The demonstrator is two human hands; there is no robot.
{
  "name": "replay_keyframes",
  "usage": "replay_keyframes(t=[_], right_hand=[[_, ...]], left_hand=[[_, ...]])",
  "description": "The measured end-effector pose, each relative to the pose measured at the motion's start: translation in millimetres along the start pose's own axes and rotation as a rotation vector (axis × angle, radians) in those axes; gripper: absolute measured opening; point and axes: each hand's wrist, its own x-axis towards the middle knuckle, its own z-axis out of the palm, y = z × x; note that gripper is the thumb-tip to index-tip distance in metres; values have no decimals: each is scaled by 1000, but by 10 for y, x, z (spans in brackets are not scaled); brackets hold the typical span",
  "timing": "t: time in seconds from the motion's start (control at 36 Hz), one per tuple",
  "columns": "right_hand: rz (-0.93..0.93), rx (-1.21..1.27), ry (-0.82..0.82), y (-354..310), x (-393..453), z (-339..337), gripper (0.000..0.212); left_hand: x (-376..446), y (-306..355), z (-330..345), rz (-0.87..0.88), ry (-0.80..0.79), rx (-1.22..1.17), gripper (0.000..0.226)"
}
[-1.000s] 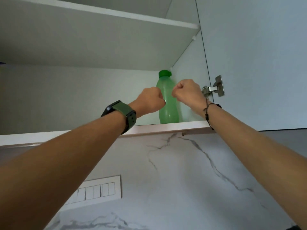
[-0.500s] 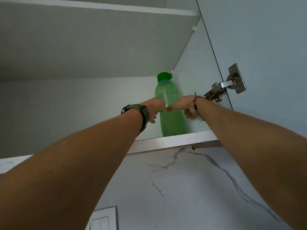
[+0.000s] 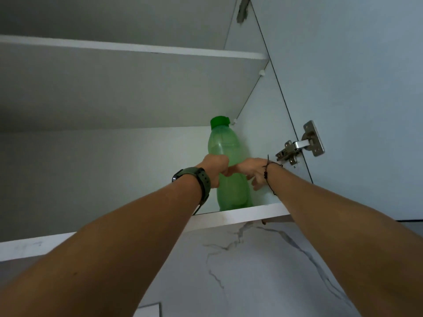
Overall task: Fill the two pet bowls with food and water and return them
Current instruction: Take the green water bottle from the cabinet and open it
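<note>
Both hands have closed in on the translucent green bottle [image 3: 229, 156]; left hand [image 3: 215, 167] and right hand [image 3: 251, 171] curl fingers around its middle.

Home kitchen, wall cupboard [image 3: 240, 216] (marble-look backsplash [image 3: 263, 271])

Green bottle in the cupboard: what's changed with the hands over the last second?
Both fists reached in and opened: the left hand and right hand now lie against the green bottle from either side, grip not clearly closed. The bottle still stands upright on the shelf, cap on.
</note>
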Motion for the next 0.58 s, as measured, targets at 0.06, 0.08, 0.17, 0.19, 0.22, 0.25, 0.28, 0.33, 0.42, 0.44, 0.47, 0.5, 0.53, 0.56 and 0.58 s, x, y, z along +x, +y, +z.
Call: replay_keyframes(t=[0.06,0.08,0.17,0.19,0.22,0.25,0.28,0.33,0.42,0.44,0.47,0.5,0.53,0.56,0.58], right_hand=[[-57,92,-30,-6,-38,20,75],[-87,152,-13,-4,-32,31,74],[-148,215,20,-21,-191,69,70],[-162,223,8,-23,-240,78,68],[-171,234,-18,-29,-291,86,65],[-179,250,-45,-44,-340,91,60],[-187,263,-64,-67,-421,97,56],[-223,277,-81,-115,-545,95,50],[-286,326,-88,-218,-775,101,45],[-303,372,-106,-254,-846,111,43],[-318,427,-118,-286,-920,123,41],[-329,466,-119,-314,-1006,137,39],[-347,495,-113,-336,-1097,153,37],[-370,512,-99,-350,-1177,165,35],[-400,524,-84,-362,-1265,176,34]], left_hand=[[-53,26,-25,0,21,22,34],[-113,42,-57,5,35,36,36],[-192,67,-178,38,45,33,38],[-208,79,-224,16,28,19,36],[-230,83,-274,26,27,-4,35],[-279,103,-315,39,30,-7,34],[-365,144,-349,37,47,-38,33],[-548,232,-421,25,127,-86,26],[-749,330,-511,32,125,-128,24],[-821,348,-549,51,124,-136,27],[-901,382,-573,61,114,-148,28],[-964,412,-600,75,103,-155,29],[-1024,441,-619,93,91,-170,30],[-1096,472,-634,122,88,-194,32],[-1170,504,-644,154,79,-209,33]])
